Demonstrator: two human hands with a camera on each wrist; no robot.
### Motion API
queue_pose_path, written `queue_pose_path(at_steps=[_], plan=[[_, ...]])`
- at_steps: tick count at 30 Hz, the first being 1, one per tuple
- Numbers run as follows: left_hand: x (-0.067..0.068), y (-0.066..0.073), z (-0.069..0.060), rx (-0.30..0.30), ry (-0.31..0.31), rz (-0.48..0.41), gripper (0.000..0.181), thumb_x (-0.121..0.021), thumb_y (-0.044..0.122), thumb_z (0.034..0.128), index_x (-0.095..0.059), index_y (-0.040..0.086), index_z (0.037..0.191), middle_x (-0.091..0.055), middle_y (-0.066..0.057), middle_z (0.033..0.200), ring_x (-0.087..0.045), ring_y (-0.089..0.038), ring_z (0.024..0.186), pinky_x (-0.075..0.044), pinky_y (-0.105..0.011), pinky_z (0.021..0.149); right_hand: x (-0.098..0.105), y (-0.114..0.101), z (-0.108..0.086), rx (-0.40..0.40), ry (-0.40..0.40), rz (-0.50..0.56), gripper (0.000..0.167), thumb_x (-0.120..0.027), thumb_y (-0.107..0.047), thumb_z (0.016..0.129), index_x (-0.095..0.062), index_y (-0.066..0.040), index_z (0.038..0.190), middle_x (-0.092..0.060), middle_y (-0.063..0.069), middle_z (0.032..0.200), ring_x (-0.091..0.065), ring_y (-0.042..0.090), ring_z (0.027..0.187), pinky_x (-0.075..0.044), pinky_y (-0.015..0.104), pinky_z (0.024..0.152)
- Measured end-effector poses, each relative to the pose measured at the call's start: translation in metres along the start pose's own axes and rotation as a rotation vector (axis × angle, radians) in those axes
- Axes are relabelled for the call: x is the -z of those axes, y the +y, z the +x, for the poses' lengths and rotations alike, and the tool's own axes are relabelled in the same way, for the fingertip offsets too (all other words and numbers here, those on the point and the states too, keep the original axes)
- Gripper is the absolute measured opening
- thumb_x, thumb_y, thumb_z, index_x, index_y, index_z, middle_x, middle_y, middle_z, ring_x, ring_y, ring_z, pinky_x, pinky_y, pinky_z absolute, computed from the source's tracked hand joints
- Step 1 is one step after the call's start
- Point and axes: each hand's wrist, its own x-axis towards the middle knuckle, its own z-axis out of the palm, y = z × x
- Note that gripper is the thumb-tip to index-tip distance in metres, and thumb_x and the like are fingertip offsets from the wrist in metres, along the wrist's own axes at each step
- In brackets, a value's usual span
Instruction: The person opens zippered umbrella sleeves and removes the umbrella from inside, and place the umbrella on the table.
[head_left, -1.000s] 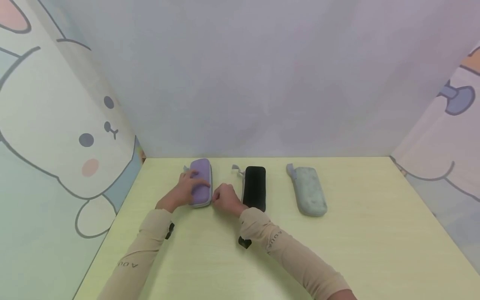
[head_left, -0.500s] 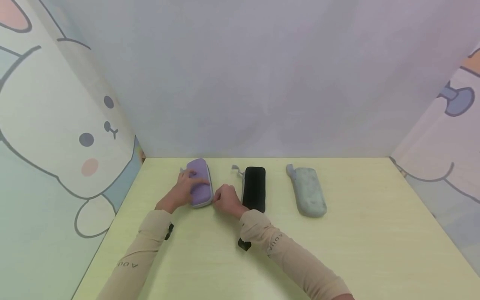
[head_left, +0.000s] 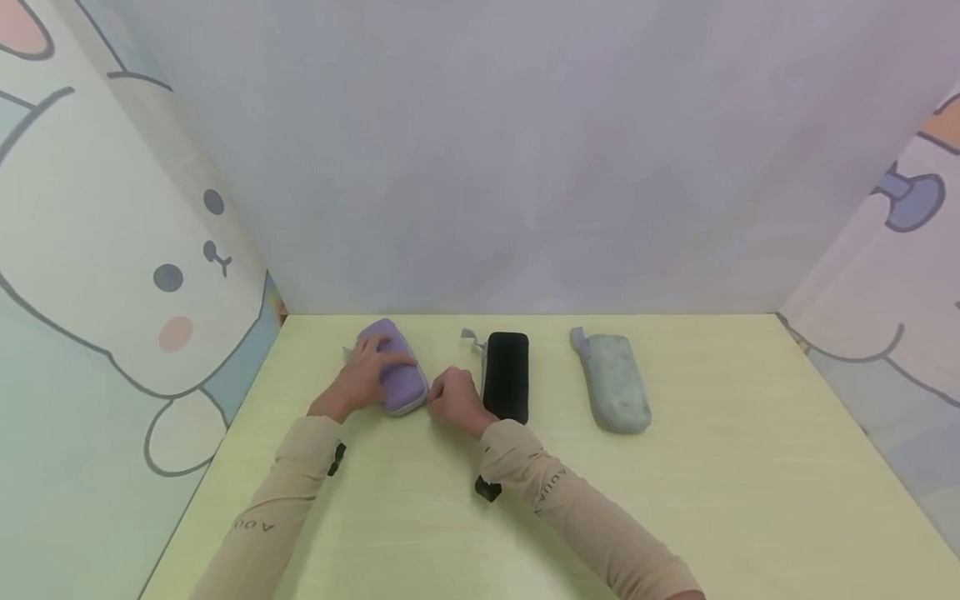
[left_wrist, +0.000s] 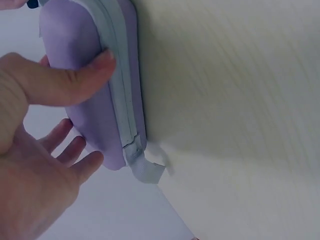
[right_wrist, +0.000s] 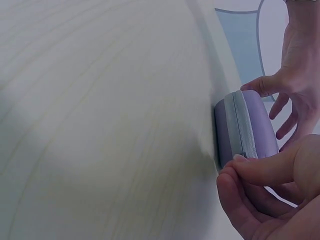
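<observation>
Purple case (head_left: 403, 386) — in left hand (head_left: 365, 377), right hand (head_left: 456, 400) pinching zipper pull (right_wrist: 243, 155)

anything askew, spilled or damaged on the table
In the head view, the rounded purple zippered case, held by the left hand, and the mottled pale-grey oblong case slant, far ends leftward, while the black oblong case lies nearly straight. No spill or damage shows.

Purple case (head_left: 402, 387) gripped by left hand (head_left: 363, 379), near corner touched by right hand (head_left: 456, 402), black case (head_left: 507, 375), grey case (head_left: 619, 385) laid alongside.

Perhaps a booth: cartoon-printed walls (head_left: 97, 225)
</observation>
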Motion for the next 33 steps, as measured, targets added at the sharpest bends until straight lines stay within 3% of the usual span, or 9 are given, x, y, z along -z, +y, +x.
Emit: queue_pose_path(at_steps=[9, 19, 33], plan=[[0.0032, -0.009, 0.0021, -0.043, -0.024, 0.022, 0.07, -0.075, -0.013, 0.0515, -0.069, 0.018, 0.114, -0.036, -0.023, 0.144, -0.023, -0.047, 0.132, -0.035, -0.066, 0.089, 0.0015, -0.0026, -0.0029, -0.034, -0.003, 0.01, 0.021, -0.062, 0.013, 0.067, -0.074, -0.004, 0.06, -0.064, -0.003, 0.057, -0.05, 0.004, 0.055, -0.043, 0.017, 0.057], [0.006, -0.0086, 0.0025, 0.01, -0.071, 0.013, 0.074, -0.088, 0.0, 0.0512, -0.065, 0.023, 0.118, -0.037, -0.018, 0.141, -0.019, -0.046, 0.131, -0.027, -0.077, 0.082, 0.0047, -0.0035, -0.0041, -0.031, -0.02, 0.029, 0.02, -0.065, 0.011, 0.068, -0.07, -0.004, 0.055, -0.058, -0.006, 0.052, -0.046, 0.002, 0.051, -0.04, 0.017, 0.055], [0.0072, -0.0082, 0.0057, 0.062, -0.065, 0.063, 0.079, -0.093, 0.017, 0.0478, -0.065, 0.026, 0.12, -0.04, -0.014, 0.138, -0.021, -0.046, 0.129, -0.031, -0.073, 0.08, 0.0045, -0.0033, -0.0068, -0.074, -0.026, 0.062, 0.022, -0.062, 0.012, 0.068, -0.068, -0.004, 0.054, -0.052, -0.008, 0.05, -0.044, 0.002, 0.051, -0.037, 0.016, 0.05]])
